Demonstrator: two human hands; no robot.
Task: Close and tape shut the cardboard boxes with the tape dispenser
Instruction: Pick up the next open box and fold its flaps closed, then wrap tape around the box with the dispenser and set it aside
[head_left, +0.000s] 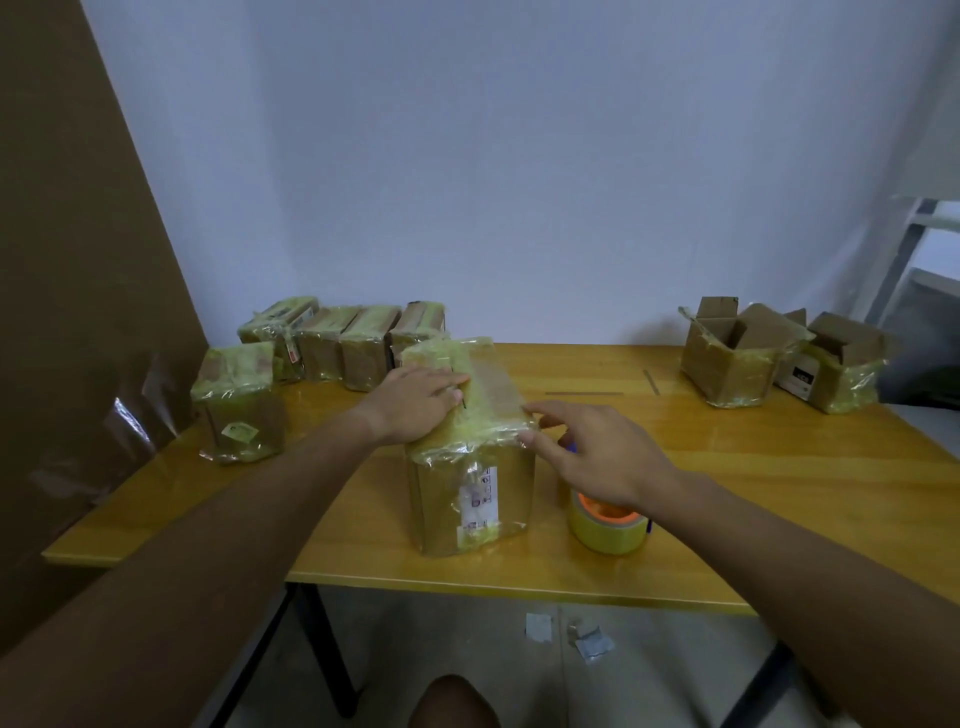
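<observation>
Tape roll (605, 525) sat nearest, at the bench (779, 493) front edge, just right of the box (470, 467); orange core, yellow film, a bit of purple showing behind it, probably the dispenser body, mostly hidden by the hand. Right hand (597, 457) hovered over it with fingers (545, 415) spread and relaxed, gripping nothing, tips near the box's top right corner; contact unclear.

Box stood upright mid-bench, flaps down, top already wrapped in glossy yellow tape, white label on the front face. Left hand (421, 402) lay flat on the top's left side, fingers straight, pressing down.

Handling, my read: small corrugated box, looked light, walls stiff enough but the top would give under a hard press. Taped film looked slick and wrinkled, so pinching the top is poor. Better to hold bare cardboard on opposite side walls, low down, or pin it from above with a flat palm as here. Roll: grip across the outer rim or the core, not the sticky edge.

Farther back left, done boxes (337, 343) sat in a cluster, all taped. Far right, two open boxes (737, 353) had flaps up, not yet sealed.
</observation>
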